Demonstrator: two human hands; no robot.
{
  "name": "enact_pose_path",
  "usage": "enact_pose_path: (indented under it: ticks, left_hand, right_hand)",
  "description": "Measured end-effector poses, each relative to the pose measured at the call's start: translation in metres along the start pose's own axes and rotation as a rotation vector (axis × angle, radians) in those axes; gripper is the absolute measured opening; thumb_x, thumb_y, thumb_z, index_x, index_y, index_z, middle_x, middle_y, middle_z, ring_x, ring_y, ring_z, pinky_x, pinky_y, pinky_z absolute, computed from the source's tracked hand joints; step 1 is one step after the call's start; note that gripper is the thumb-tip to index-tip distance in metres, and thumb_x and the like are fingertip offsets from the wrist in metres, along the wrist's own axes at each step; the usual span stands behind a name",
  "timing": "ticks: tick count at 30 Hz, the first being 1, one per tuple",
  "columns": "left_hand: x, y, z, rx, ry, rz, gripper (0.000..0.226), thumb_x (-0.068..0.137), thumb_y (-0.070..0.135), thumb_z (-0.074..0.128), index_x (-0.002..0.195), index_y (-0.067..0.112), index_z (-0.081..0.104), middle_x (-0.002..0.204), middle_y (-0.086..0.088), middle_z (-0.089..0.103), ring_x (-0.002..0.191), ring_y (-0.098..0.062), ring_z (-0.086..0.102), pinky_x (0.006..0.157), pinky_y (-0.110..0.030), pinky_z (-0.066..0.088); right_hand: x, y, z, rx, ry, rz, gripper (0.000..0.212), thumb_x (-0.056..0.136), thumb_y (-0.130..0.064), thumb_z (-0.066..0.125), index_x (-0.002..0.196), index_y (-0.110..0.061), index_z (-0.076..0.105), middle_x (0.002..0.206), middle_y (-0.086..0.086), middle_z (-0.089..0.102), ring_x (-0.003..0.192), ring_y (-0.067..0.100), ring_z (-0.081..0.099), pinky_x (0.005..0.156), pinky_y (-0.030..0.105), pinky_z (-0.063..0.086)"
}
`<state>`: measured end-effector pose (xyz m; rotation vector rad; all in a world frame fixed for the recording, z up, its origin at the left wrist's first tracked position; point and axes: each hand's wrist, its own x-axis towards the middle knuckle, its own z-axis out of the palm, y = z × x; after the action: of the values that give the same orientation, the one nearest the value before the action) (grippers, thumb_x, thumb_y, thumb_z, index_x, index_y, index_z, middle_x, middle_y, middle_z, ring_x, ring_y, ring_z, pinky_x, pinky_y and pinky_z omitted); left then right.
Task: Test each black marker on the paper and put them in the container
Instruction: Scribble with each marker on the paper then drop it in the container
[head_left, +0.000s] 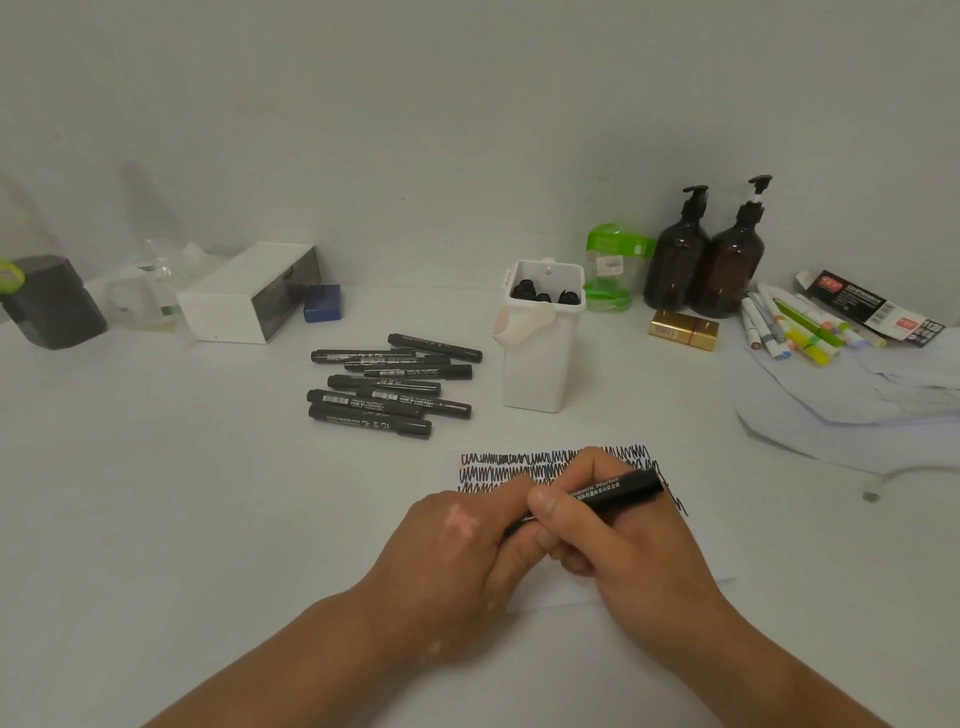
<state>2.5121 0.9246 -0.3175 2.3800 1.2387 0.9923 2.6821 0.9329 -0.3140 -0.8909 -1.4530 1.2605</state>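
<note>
Both hands meet over the white paper (561, 592), which carries rows of black scribble (519, 460) along its far edge. My right hand (628, 545) grips the barrel of a black marker (618, 487) that points up and to the right. My left hand (467, 540) closes around the marker's near end, which its fingers hide. Several black markers (389, 387) lie in a loose pile on the table to the far left of the paper. A tall white container (540, 364) stands behind the paper with several black markers (543, 295) upright inside.
Two brown pump bottles (706, 265), a green jar (610, 270) and a gold box (683, 330) stand at the back right. Coloured pens (795, 327) and loose papers (852, 405) lie at the right. A white box (244, 296) and blue block (322, 303) sit back left.
</note>
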Motion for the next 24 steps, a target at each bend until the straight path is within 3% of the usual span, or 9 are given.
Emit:
enact_pose_path:
  ticks: [6,9,11,15,19,24]
  left_hand:
    - [0.000,-0.003,0.001,0.006,0.045,0.003,0.033,0.095,0.059,0.053,0.097,0.027,0.061,0.063,0.016,0.046,0.054,-0.004,0.042,0.053,-0.016,0.030]
    - [0.002,-0.012,-0.003,0.041,0.059,-0.067,0.054,0.074,0.072,0.066,0.109,0.032,0.062,0.069,0.021,0.044,0.064,-0.001,0.045,0.059,-0.009,0.031]
    - [0.001,-0.021,-0.007,0.064,0.018,-0.085,0.065,0.067,0.074,0.070,0.115,0.031,0.064,0.077,0.026,0.044,0.073,0.003,0.047,0.067,-0.007,0.033]
    - [-0.003,-0.033,-0.009,0.170,-0.140,-0.140,0.073,0.066,0.080,0.068,0.127,0.043,0.058,0.094,0.023,0.044,0.092,0.004,0.045,0.080,-0.011,0.035]
    - [-0.003,-0.035,-0.005,0.233,-0.199,-0.184,0.077,0.064,0.084,0.064,0.131,0.047,0.056,0.103,0.022,0.043,0.102,-0.002,0.042,0.089,-0.016,0.035]
    - [-0.003,-0.036,-0.005,0.241,-0.230,-0.222,0.077,0.063,0.084,0.065,0.131,0.049,0.056,0.105,0.018,0.045,0.104,-0.004,0.042,0.094,-0.023,0.039]
  right_hand:
    - [0.000,-0.001,-0.005,-0.003,0.027,-0.077,0.019,0.077,-0.039,0.074,0.071,-0.023,0.065,0.054,-0.002,0.058,0.049,0.007,0.050,0.050,0.017,0.040]
    - [0.004,-0.003,-0.018,0.085,0.164,-0.032,0.020,0.069,-0.040,0.072,0.071,-0.020,0.067,0.052,0.002,0.056,0.046,0.012,0.048,0.042,0.023,0.038]
    - [0.005,-0.002,-0.027,0.039,0.161,0.028,0.024,0.069,-0.041,0.070,0.078,-0.019,0.073,0.056,0.007,0.063,0.048,0.017,0.054,0.042,0.027,0.042]
    - [0.006,0.005,-0.024,-0.140,0.031,0.139,0.015,0.073,-0.031,0.071,0.082,-0.020,0.077,0.061,0.005,0.066,0.052,0.016,0.058,0.048,0.027,0.048]
    - [0.007,0.011,-0.019,-0.430,0.027,0.130,0.009,0.072,-0.033,0.068,0.079,-0.032,0.074,0.056,-0.005,0.067,0.044,0.007,0.055,0.049,0.018,0.044]
    - [0.006,0.012,-0.018,-0.445,0.040,0.126,0.007,0.077,-0.030,0.071,0.082,-0.034,0.075,0.059,-0.003,0.069,0.044,0.007,0.057,0.050,0.018,0.046]
